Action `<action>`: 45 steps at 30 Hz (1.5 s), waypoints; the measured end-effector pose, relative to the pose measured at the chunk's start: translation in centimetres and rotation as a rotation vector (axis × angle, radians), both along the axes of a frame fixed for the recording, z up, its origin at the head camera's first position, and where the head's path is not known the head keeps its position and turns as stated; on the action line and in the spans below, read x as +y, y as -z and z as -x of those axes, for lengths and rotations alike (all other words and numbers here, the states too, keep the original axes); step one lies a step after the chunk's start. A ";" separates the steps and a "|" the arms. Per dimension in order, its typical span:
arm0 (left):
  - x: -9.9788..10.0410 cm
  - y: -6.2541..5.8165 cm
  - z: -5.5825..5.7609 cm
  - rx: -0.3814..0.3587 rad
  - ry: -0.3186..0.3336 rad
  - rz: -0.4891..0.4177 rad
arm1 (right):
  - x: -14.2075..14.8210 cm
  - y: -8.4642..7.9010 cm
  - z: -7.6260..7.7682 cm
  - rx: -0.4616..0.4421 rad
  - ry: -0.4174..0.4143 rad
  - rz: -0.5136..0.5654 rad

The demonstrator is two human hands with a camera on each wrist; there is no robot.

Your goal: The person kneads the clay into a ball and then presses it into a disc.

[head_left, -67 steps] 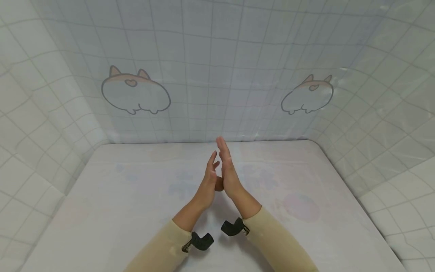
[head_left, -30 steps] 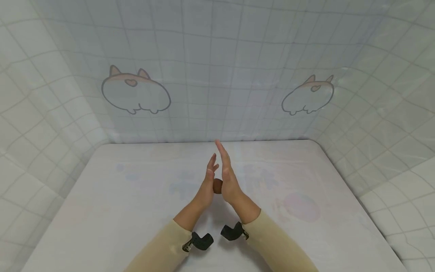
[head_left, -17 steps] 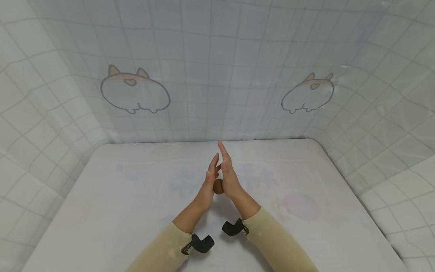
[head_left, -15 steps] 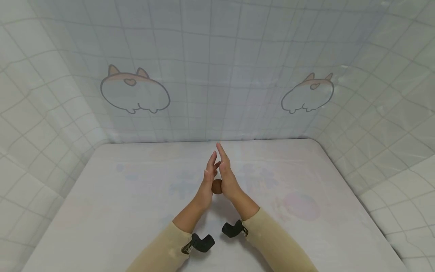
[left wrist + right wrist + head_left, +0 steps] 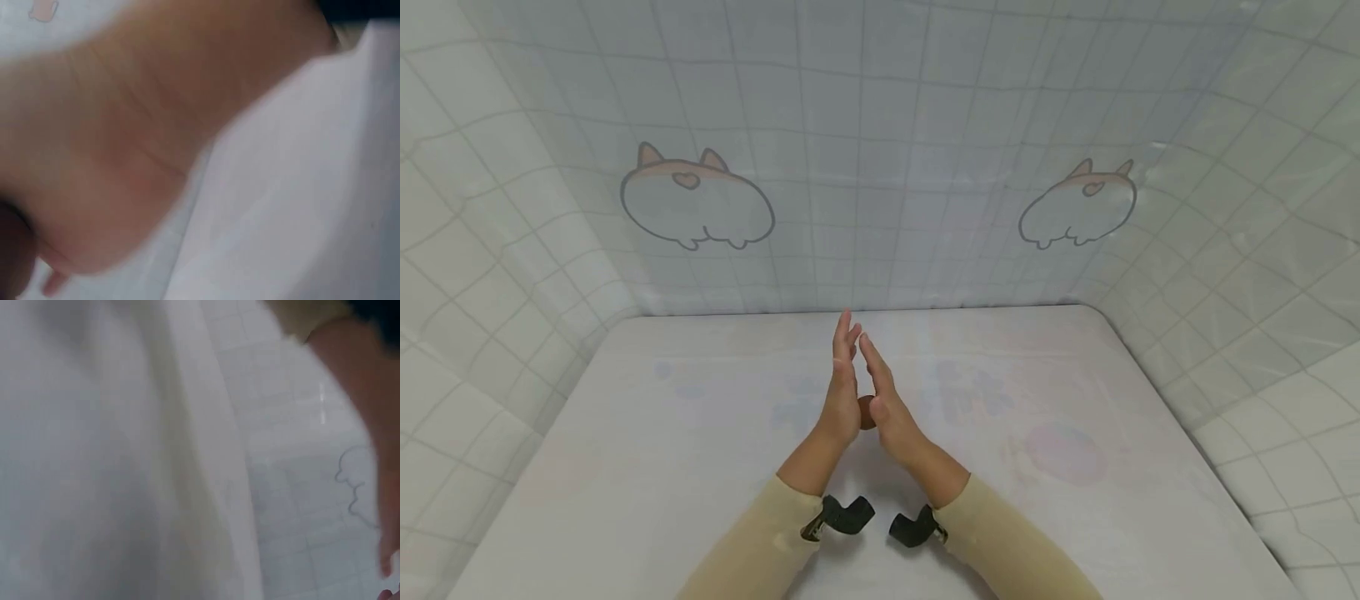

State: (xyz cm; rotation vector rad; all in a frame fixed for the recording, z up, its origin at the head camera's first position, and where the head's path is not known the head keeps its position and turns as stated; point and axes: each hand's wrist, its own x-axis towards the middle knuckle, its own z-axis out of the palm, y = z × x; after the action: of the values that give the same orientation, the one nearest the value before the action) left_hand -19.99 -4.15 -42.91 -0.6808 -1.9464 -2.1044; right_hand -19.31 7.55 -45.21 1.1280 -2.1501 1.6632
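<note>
A small brown ball (image 5: 867,412) sits between the two palms in the head view, partly covered by the right hand. My left hand (image 5: 842,392) presses it from the left with fingers straight and pointing away. From the other side my right hand (image 5: 889,408) presses with straight fingers, its fingertips leaning toward the left hand's fingers. In the left wrist view the heel of the left hand (image 5: 112,181) fills much of the picture, with a dark brown part of the ball at the lower left corner. The right wrist view catches the right hand only along its right edge.
A white table (image 5: 662,467) with faint pastel prints lies under the hands. Grid-patterned sheeting (image 5: 865,167) with corgi drawings rises behind and at both sides. Dark wrist mounts (image 5: 847,515) are strapped over the cream sleeves (image 5: 767,533).
The palms slide back and forth against each other with the ball between them. Since half a second ago the left hand has moved forward, the right hand back, and both slightly left.
</note>
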 end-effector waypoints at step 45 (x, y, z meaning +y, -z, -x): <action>1.1 -0.5 -0.4 0.006 0.000 -0.103 | 0.1 -1.0 0.6 0.017 -0.120 0.269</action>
State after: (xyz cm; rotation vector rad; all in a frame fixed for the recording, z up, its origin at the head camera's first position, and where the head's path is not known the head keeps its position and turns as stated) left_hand -19.54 -3.01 -42.41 -0.6661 -1.8204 -2.1824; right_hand -19.93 7.60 -44.24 1.2033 -1.8107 1.9162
